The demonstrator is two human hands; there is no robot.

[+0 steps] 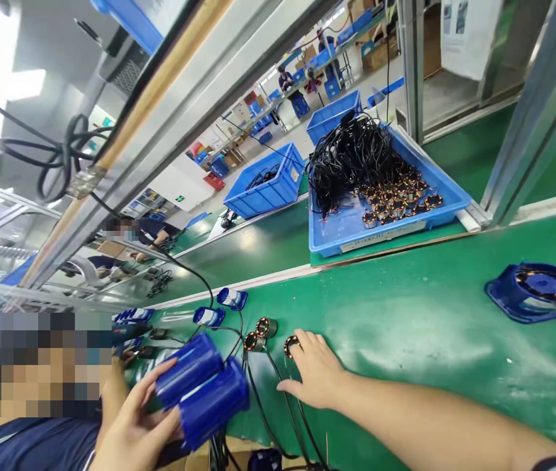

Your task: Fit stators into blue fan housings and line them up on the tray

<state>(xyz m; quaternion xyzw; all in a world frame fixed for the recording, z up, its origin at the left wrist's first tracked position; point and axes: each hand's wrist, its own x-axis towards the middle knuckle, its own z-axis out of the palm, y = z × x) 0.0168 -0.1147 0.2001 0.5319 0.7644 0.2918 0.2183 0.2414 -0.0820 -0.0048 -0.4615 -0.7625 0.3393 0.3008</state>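
Observation:
In the head view, my left hand (135, 425) is closed around two dark blue plastic housings (214, 405), held side by side above the bench's left part. My right hand (320, 373) rests low over the green bench with its thumb spread away from the fingers. Its fingertips touch a small copper-wound motor stator (292, 345), partly covered by them. Two more stators (260, 332) stand just left of it, touching or nearly so. Black cables (271, 386) run from the stators toward the bench's near edge.
A blue tray (327, 245) of black cables and several stators stands behind the bench strip. Blue housings (232, 298) stand at the back left. Another blue housing with a wound core (536, 292) sits at right. A co-worker (37, 418) is close on the left. A metal frame rail crosses overhead.

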